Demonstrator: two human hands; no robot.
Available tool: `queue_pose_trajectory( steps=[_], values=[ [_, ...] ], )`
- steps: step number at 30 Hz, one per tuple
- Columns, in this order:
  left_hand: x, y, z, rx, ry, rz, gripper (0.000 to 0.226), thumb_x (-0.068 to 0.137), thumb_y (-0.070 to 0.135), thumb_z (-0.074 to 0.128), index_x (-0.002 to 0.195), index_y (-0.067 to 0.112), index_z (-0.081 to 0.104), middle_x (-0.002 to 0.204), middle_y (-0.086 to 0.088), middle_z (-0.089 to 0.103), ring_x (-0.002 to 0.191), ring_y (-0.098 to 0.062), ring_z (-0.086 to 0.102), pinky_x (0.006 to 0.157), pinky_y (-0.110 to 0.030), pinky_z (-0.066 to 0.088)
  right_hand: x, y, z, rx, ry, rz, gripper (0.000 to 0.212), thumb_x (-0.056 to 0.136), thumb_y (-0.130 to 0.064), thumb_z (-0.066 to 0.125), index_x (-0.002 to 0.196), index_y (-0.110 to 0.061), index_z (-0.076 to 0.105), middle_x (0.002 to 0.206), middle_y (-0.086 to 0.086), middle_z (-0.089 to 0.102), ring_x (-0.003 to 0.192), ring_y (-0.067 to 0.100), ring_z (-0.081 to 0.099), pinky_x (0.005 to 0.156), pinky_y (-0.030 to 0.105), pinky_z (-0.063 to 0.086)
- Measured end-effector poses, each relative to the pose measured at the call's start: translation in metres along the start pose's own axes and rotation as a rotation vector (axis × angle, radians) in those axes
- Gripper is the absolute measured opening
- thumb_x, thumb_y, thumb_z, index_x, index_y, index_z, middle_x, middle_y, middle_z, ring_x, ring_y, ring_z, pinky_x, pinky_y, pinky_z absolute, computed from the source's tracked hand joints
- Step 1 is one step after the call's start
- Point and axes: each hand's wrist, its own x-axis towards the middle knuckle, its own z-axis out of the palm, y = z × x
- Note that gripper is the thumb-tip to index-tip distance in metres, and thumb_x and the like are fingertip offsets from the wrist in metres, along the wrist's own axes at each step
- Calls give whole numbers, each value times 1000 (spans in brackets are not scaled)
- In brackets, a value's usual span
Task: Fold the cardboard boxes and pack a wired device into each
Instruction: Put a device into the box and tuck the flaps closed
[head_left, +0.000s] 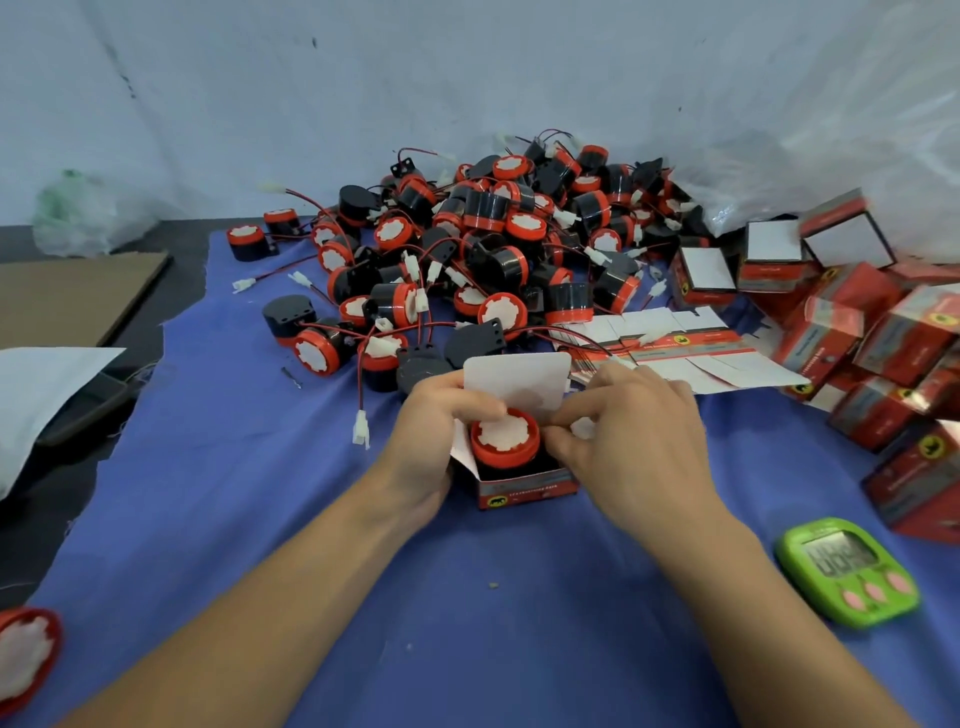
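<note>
A small red cardboard box (530, 488) stands open on the blue cloth (249, 493), its white lid flap (514, 376) upright at the back. A black and red wired device (505, 439) sits inside it, red face with white centre up. My left hand (439, 415) grips the box's left side, thumb on the device. My right hand (631, 421) pinches a white connector (582, 428) at the box's right edge. A big pile of wired devices (483, 249) lies behind.
Flat unfolded boxes (691, 345) lie right of the pile, and folded red boxes (852, 332) are heaped at the far right. A green timer (847, 571) sits near right. A loose device (23, 654) is at the lower left; brown cardboard (72, 301) lies left.
</note>
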Motion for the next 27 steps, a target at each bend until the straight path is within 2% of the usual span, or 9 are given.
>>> queue_pose_trajectory(
  steps=[7, 10, 12, 16, 18, 20, 22, 24, 27],
  values=[
    [-4, -6, -3, -229, -1, 7, 56, 68, 18, 49, 116, 3, 75, 117, -27, 73, 104, -38, 71, 87, -41, 61, 3, -10, 11, -185, -18, -62, 23, 94, -29, 56, 82, -30, 75, 86, -7, 57, 93, 24, 55, 80, 38, 25],
    [-9, -3, 1, -30, 7, 87, 55, 63, 9, 53, 111, 16, 79, 115, -18, 76, 107, -32, 73, 88, -42, 62, -1, -10, 9, -129, 62, -32, 22, 93, -30, 60, 83, -32, 79, 80, -7, 56, 89, 26, 56, 78, 38, 26],
    [-13, -5, 5, 175, 93, 101, 54, 58, 6, 57, 99, 28, 83, 104, -2, 81, 99, -19, 76, 77, -29, 59, -4, -11, 4, 23, 77, 1, 18, 91, -34, 63, 83, -34, 79, 84, -8, 64, 92, 23, 57, 78, 38, 39],
    [-14, -7, 5, 327, 221, 111, 54, 55, 8, 59, 93, 41, 79, 96, 11, 80, 90, -4, 73, 69, -18, 55, -9, 5, -19, 365, 104, 212, 32, 76, -62, 53, 94, -45, 73, 92, -27, 71, 91, 4, 62, 77, 37, 54],
    [-14, -4, 3, 321, 258, 112, 60, 55, 2, 61, 94, 45, 77, 97, 12, 79, 90, -3, 73, 68, -18, 56, -9, 24, -32, 437, -79, 250, 37, 79, -71, 58, 106, -46, 64, 86, -25, 72, 76, 0, 63, 73, 37, 52],
    [-11, -4, 1, 315, 291, 117, 65, 61, -9, 64, 100, 41, 75, 98, 13, 79, 91, -3, 73, 66, -19, 57, -9, 37, -43, 560, -416, 269, 49, 80, -73, 66, 112, -38, 54, 82, -8, 77, 60, 7, 64, 66, 34, 49],
    [-6, -5, -1, 340, 332, 133, 72, 67, -20, 62, 104, 40, 73, 100, 13, 79, 94, -3, 72, 65, -18, 57, -10, 43, -51, 613, -715, 247, 61, 74, -73, 72, 111, -27, 56, 85, 3, 79, 62, 16, 68, 62, 32, 49],
    [0, -4, -6, 387, 384, 161, 75, 70, -22, 60, 106, 42, 73, 104, 12, 78, 98, -6, 72, 67, -21, 59, -15, 41, -54, 516, -941, 137, 50, 72, -61, 69, 108, -26, 64, 86, 3, 79, 63, 17, 70, 60, 25, 48],
    [6, -2, -13, 528, 406, 205, 70, 75, -17, 65, 118, 39, 72, 111, 14, 75, 105, -7, 69, 82, -33, 63, -16, 40, -51, 493, -880, 87, 23, 84, -33, 68, 106, -26, 67, 72, 2, 75, 50, 16, 62, 49, 18, 42]
  ],
)
